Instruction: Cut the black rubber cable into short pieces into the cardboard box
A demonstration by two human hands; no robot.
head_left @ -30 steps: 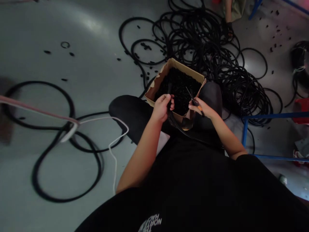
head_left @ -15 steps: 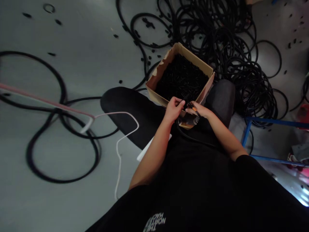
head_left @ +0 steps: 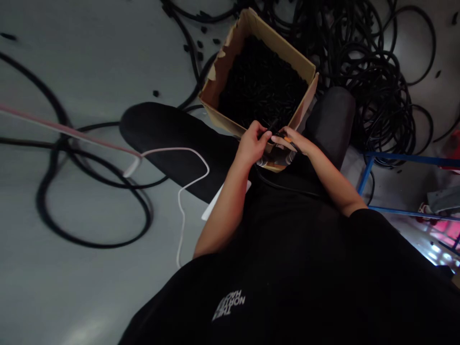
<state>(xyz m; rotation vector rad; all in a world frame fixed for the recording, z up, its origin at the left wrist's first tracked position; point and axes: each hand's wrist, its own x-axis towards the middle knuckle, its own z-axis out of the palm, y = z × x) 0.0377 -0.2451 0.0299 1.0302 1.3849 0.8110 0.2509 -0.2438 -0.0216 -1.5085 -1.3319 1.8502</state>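
Observation:
Over the near edge of an open cardboard box (head_left: 282,40), my two hands meet close together. My left hand (head_left: 252,143) is closed, its thumb and fingers pinching a thin black hose end (head_left: 273,126). My right hand (head_left: 296,140) is closed around a tool with an orange and black handle (head_left: 288,139); its working end is hidden between the hands, so I cannot tell its kind. Many short black pieces (head_left: 266,79) fill the box. A black hose (head_left: 287,190) runs across my lap below the hands.
A large tangle of black hose (head_left: 377,91) lies beyond my right knee. Loops of hose (head_left: 97,245) are on the floor at left, with a white cord (head_left: 183,211) nearby. A blue metal frame (head_left: 406,155) stands at right. Small black bits (head_left: 155,93) are scattered about.
The view has tilted and moved closer, so the box appears larger and higher. Both hands remain together at the box's near edge, with the orange-handled tool still in the right.

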